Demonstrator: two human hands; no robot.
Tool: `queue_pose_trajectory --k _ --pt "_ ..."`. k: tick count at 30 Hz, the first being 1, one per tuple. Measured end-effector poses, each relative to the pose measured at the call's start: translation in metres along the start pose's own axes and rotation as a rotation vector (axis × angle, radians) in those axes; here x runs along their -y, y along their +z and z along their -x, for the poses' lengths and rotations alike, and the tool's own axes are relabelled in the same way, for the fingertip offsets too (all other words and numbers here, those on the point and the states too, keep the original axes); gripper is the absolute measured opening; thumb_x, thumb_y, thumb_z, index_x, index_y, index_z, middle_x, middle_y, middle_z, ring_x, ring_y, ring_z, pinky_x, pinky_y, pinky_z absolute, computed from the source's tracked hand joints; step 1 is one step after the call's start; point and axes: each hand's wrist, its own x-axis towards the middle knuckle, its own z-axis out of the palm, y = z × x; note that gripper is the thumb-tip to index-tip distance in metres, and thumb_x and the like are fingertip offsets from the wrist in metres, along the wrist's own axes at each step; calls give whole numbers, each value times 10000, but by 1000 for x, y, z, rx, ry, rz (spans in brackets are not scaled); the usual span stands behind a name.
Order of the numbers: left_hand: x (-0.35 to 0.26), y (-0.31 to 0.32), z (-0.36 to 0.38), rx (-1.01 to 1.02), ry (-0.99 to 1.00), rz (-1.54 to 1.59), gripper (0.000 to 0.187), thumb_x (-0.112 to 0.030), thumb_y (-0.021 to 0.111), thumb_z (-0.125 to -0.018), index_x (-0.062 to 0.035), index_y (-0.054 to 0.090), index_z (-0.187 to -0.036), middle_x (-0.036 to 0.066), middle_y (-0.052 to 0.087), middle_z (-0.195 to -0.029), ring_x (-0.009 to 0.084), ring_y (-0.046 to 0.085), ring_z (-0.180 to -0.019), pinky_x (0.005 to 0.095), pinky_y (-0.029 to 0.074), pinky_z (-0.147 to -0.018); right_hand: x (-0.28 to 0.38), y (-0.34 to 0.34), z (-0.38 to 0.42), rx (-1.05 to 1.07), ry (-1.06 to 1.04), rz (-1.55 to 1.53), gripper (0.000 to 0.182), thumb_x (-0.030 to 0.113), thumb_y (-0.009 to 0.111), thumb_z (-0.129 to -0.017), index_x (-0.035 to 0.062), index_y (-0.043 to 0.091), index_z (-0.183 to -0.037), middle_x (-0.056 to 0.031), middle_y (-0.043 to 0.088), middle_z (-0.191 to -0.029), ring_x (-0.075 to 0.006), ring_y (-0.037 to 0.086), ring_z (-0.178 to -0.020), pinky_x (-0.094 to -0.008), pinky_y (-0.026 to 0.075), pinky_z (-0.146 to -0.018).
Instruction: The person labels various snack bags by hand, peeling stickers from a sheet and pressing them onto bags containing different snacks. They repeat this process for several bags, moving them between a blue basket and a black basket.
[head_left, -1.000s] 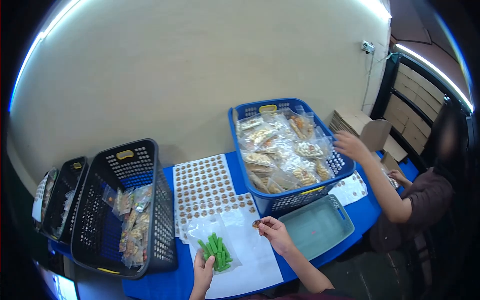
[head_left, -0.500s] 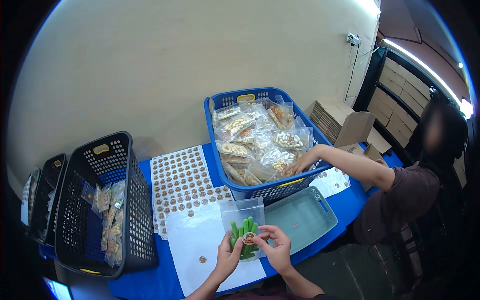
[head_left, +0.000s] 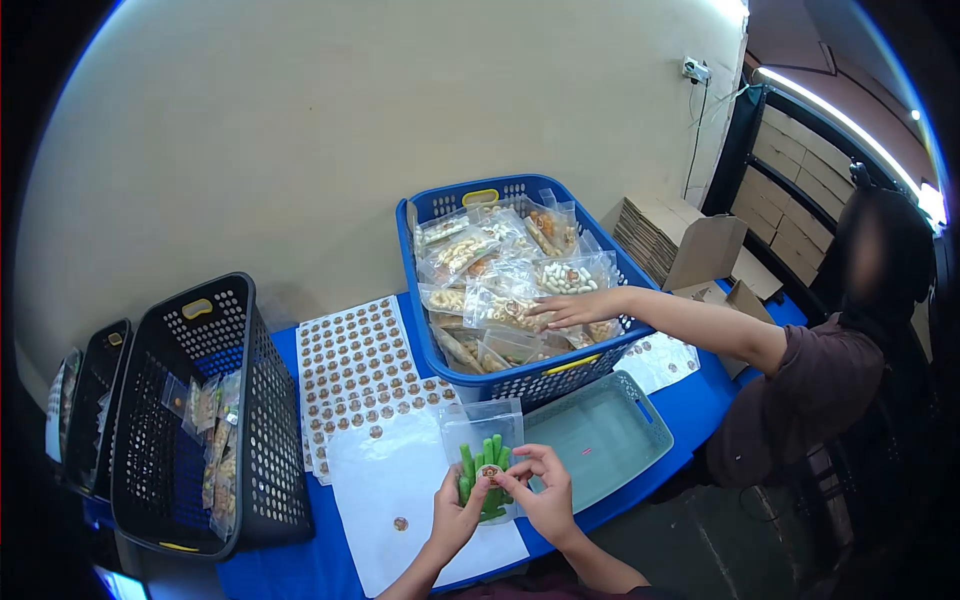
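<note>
A clear zip bag [head_left: 482, 420] of green stick-shaped snacks stands upright in front of me, above the sticker sheets. My left hand [head_left: 456, 518] grips its left side, thumb across the front. On the bag's front sits a round brown-and-white sticker [head_left: 490, 474]. The thumb and fingertips of my right hand [head_left: 546, 505] pinch at the sticker's right edge, the other fingers curled. Beneath lies a mostly bare white sticker sheet [head_left: 375, 540] with one loose sticker [head_left: 401, 523] on it.
Full sticker sheets [head_left: 350, 350] lie behind. A blue basket [head_left: 470, 385] holds many snack bags; a co-worker's hand [head_left: 575, 309] rests on them. A grey-green tray [head_left: 600, 440] sits at right. Black baskets [head_left: 275, 430] stand left, cardboard boxes [head_left: 707, 250] at back right.
The co-worker's hand has moved left from the basket's right front and now lies flatter on the bags. My hands keep hold of the bag and sticker, with the view slightly shifted.
</note>
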Motion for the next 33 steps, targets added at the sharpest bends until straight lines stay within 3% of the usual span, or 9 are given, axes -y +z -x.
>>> queue_pose_trajectory --k 8,11,14,17,21,24,27,33 --pt "0 -1 3 -4 -26 -55 223 -147 498 -854 34 484 -983 95 573 -901 115 539 -825 238 435 -712 3 7 3 -62 -5 90 307 20 650 -709 10 459 -949 -31 582 -652 -37 451 -550 -169 357 -537" --pt "-2 -4 4 23 -12 -107 227 -146 487 -862 32 473 -1003 90 569 -913 112 541 -813 237 437 -708 0 9 6 -85 -41 202 315 35 665 -700 12 459 -937 -43 573 -697 -39 442 -571 -167 346 -527" --pt "10 -8 4 15 -53 70 243 -147 475 -872 30 455 -1037 81 559 -938 110 539 -811 238 438 -707 -6 11 8 -143 -76 336 323 53 659 -718 13 442 -953 -65 552 -843 -41 436 -655 -171 350 -557" --pt "5 -11 8 36 -92 106 265 -152 470 -877 28 439 -1068 75 549 -957 103 529 -832 231 433 -718 -33 18 8 -145 31 -346 365 93 640 -752 2 415 -1024 -81 501 -975 -65 462 -795 -186 387 -662" --pt "2 -18 10 -25 -59 39 272 -194 516 -857 34 500 -1005 74 596 -819 74 523 -744 220 433 -647 -18 23 8 132 86 -346 408 109 600 -792 -26 391 -1115 -99 507 -1029 -125 499 -953 -231 392 -824" --pt "3 -32 14 -28 -55 30 272 -180 518 -857 36 493 -1021 71 594 -846 75 526 -768 212 431 -661 -22 37 11 186 185 -275 330 88 612 -780 -39 460 -1044 -100 555 -986 -116 529 -896 -226 409 -787" --pt "2 -49 19 39 -111 127 268 -124 490 -863 32 447 -1076 83 546 -980 108 523 -889 224 428 -759 -17 49 11 193 231 -348 258 79 628 -765 -44 513 -960 -87 593 -913 -109 550 -835 -222 420 -758" --pt "13 -79 28 -22 -187 207 268 -129 515 -849 33 466 -1058 84 569 -954 101 551 -827 219 450 -716 -24 78 21 227 273 -359 185 82 617 -774 -29 537 -897 -79 601 -877 -101 560 -805 -228 432 -721"
